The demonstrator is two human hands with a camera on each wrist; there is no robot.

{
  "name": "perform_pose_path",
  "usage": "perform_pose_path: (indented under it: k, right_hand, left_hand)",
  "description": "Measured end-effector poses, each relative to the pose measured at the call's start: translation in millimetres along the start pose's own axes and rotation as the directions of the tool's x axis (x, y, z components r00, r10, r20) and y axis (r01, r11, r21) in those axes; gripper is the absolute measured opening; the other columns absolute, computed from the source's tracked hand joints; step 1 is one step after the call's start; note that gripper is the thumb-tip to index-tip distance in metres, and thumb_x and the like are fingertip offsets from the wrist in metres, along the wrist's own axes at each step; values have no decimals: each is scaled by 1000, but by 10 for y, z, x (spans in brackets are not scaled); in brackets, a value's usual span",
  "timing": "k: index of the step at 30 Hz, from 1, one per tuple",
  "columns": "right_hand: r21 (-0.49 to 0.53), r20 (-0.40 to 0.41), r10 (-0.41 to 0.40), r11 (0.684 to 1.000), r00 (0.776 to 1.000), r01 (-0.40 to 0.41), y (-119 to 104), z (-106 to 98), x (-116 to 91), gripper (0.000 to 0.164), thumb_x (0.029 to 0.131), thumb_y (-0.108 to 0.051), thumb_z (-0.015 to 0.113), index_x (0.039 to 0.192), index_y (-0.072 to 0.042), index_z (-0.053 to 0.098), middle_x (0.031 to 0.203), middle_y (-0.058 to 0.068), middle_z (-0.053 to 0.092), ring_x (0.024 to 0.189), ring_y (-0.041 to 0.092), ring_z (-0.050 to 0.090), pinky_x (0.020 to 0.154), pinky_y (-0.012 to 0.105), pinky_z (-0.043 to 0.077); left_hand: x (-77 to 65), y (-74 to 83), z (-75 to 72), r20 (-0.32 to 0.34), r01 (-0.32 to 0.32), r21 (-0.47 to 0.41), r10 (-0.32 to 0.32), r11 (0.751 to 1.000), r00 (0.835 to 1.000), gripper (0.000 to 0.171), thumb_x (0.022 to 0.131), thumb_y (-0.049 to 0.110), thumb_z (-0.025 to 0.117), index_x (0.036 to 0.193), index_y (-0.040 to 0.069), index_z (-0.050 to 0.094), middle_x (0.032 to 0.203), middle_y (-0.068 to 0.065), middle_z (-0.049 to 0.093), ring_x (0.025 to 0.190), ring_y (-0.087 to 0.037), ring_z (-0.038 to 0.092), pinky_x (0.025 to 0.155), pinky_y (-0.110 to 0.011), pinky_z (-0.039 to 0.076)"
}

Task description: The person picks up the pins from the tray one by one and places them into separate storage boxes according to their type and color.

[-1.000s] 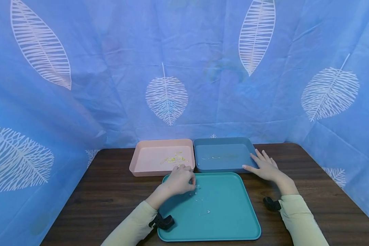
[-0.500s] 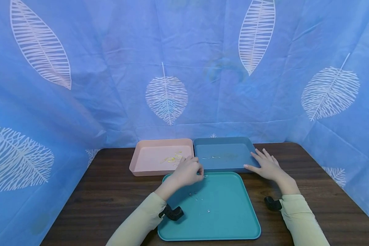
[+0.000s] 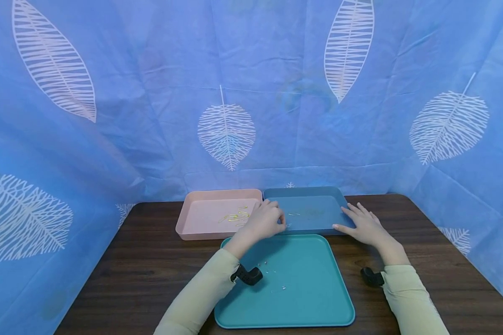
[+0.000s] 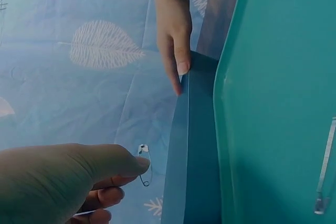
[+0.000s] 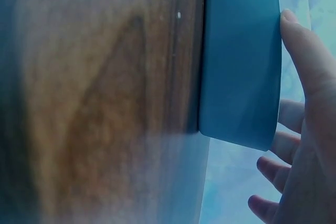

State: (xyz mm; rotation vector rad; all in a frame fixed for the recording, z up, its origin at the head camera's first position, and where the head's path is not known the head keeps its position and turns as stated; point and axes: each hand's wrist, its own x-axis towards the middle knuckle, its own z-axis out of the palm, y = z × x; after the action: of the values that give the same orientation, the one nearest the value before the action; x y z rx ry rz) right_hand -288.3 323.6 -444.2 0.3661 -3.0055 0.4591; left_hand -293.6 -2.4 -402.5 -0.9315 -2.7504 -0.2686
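Note:
My left hand is over the front left part of the blue tray. Between thumb and fingertip it pinches a small silver safety pin, seen closely in the left wrist view. Another pin lies on the blue tray's floor. My right hand rests at that tray's right front corner with fingers spread; in the right wrist view its thumb touches the rim. On the teal tray nearest me lie several small silver pins, one showing large as a safety pin in the left wrist view.
A pink tray holding several gold-coloured pins stands left of the blue one. All three trays sit close together on a dark wooden table. Behind it hangs a blue cloth with white leaf prints.
My left hand has lifted the safety pin from the teal tray's far left part and carried it forward and right to over the blue tray. The right hand has barely moved.

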Motion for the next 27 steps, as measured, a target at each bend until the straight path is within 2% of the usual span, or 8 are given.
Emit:
perform_pose_path:
  k: [8,15,23,27]
  right_hand:
    - [-6,13,8,1000,1000,-8,4,16,9,86,89,-59,58,147,3,38,154,33,26,142,54,18,109,74,15]
    - [-8,21,9,1000,1000,-8,28,28,18,86,90,-59,57,147,2,39,154,33,25,142,54,18,109,74,15]
    - [2,22,10,1000,1000,-10,20,21,8,86,90,-59,58,147,2,39,154,33,25,143,53,18,109,74,14]
    - [0,23,10,1000,1000,-10,6,20,3,86,90,-59,58,147,3,39,155,33,25,143,53,17,110,73,13]
  left_hand:
    - [195,-10,2,-9,27,-12,-28,1000,1000,17,92,30,65,76,30,67,88,8,54,79,-14,39,75,-32,31]
    - [358,-32,43,-10,71,-25,-71,997,997,22,93,24,60,73,29,66,89,6,55,80,-17,39,72,-33,25]
    - [545,-104,129,18,114,-34,-114,993,993,18,94,26,61,78,28,69,95,5,59,84,-17,45,72,-31,27]
    - [622,-134,175,50,159,-44,-157,986,986,17,94,28,62,79,27,69,100,4,60,89,-18,47,78,-35,32]
